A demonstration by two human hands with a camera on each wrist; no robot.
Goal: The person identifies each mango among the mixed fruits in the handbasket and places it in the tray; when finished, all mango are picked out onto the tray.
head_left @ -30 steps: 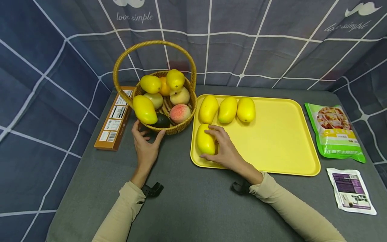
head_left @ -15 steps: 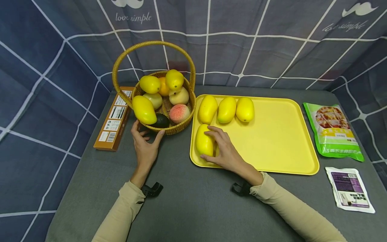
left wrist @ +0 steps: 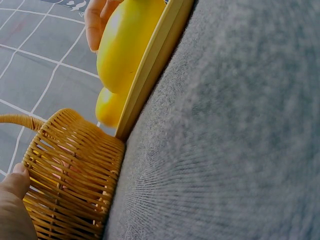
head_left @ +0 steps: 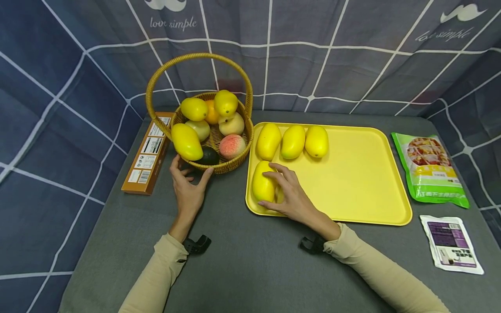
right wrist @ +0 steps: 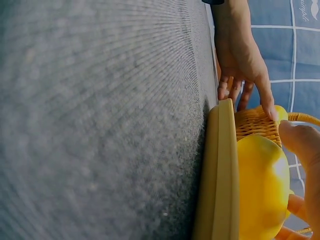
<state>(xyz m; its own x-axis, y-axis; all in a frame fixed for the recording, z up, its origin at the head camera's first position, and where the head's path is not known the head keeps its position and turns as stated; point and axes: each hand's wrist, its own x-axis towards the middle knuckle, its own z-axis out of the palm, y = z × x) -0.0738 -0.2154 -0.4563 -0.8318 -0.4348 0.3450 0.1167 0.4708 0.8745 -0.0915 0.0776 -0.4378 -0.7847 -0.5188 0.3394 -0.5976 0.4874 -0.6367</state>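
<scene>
In the head view my right hand [head_left: 291, 193] holds a yellow mango [head_left: 263, 181] at the front left of a yellow tray [head_left: 364, 178], thumb at its near end and fingers at its far end. The right wrist view shows this mango [right wrist: 262, 187] just inside the tray rim. My left hand [head_left: 189, 189] rests at the front of a wicker basket [head_left: 231, 167], thumb tip against the wall and fingers loosely extended. In the basket, a mango [head_left: 187, 142] leans on the left rim beside a dark green avocado [head_left: 209, 156] and a peach [head_left: 232, 147].
Three more mangoes [head_left: 292, 142] lie in a row along the tray's back left. Other yellow fruits [head_left: 194, 108] fill the basket's back, under its tall handle [head_left: 199, 55]. An orange-brown box [head_left: 146, 158] lies left; a green food bag [head_left: 430, 169] and white pouch [head_left: 453, 244] lie right.
The mango in my right hand has shifted slightly to the left on the tray. My left hand and the basket stay in place.
</scene>
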